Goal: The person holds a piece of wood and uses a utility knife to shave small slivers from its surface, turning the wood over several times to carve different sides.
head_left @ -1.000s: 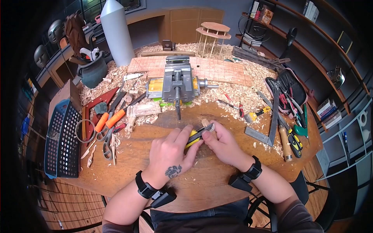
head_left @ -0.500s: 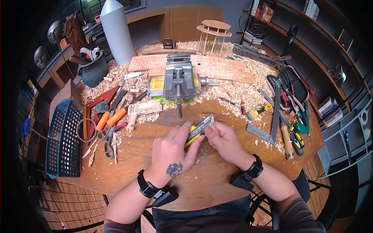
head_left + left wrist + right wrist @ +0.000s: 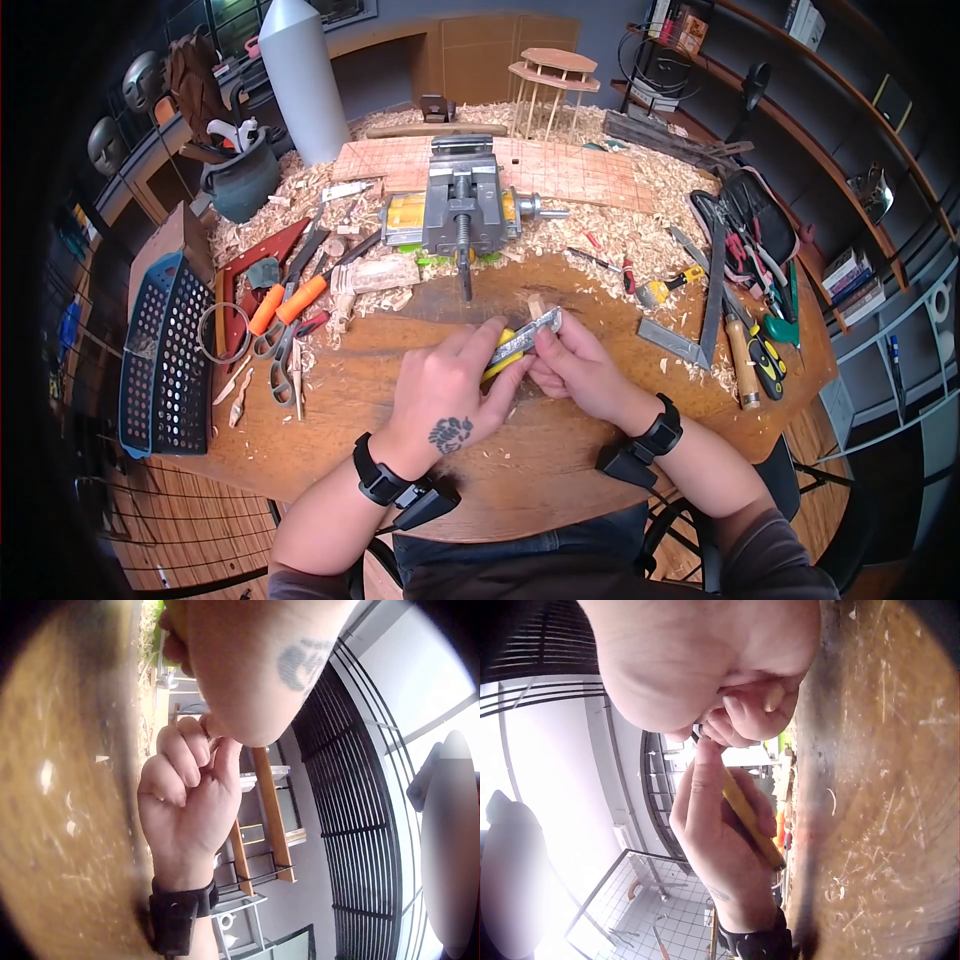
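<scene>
A yellow and grey utility knife point(image 3: 514, 346) is gripped in my left hand point(image 3: 445, 385), its blade end pointing up and right. My right hand point(image 3: 582, 368) pinches a small wooden stick point(image 3: 536, 305), whose pale tip point(image 3: 775, 698) pokes out of the curled fingers in the right wrist view. The knife's blade end lies across the stick, close to my right thumb. Both hands meet just above the front of the wooden table. The left wrist view shows my right hand point(image 3: 187, 791) with fingers curled; the knife is hidden there.
A vise point(image 3: 462, 205) stands mid-table among wood shavings. Scissors point(image 3: 283, 365), orange-handled tools point(image 3: 285, 308) and a blue basket point(image 3: 165, 355) lie left. A metal square point(image 3: 680, 345), a wood-handled chisel point(image 3: 742, 365) and a tool pouch point(image 3: 750, 215) lie right. A small wooden stand point(image 3: 555, 75) is behind.
The knife swung up to a steeper angle half a second ago, and now tips lower again across the stick. The stick's end, then mostly covered, shows again beyond the blade.
</scene>
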A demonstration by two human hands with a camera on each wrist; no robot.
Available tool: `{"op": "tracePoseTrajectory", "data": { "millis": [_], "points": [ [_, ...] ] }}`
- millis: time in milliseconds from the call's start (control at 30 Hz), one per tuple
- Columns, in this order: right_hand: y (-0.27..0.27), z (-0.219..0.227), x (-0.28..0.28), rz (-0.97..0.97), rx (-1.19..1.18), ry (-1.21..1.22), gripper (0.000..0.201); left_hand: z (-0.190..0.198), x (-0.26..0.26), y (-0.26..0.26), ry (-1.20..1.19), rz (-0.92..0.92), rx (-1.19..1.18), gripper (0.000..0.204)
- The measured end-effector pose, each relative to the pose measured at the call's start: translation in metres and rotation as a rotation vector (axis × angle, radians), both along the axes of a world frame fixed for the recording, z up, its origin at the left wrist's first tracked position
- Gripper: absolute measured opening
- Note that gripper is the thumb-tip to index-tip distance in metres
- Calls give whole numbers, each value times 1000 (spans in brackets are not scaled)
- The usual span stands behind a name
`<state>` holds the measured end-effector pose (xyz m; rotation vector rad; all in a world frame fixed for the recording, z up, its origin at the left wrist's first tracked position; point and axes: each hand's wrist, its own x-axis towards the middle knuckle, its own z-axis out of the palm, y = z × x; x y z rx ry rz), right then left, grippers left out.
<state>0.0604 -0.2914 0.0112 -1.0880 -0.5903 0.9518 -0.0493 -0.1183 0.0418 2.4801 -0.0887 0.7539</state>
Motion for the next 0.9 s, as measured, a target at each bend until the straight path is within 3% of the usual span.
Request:
{"op": "tracePoseTrajectory", "data": {
  "millis": [167,733,833,900],
  "points": [
    [1,3,-1,-49,-78,-126,30,0,-1,-1,-24,12,27,39],
    [1,2,1,-123,-133,-232,41,0,-2,-3,-26,43,53,38],
    [2,1,1,-125,-165,-278,42,-2,0,-4,-42,55,-61,37],
    [2,1,-1,-121,-163,-299,42,0,0,-2,-120,46,39,39]
  ]
}}
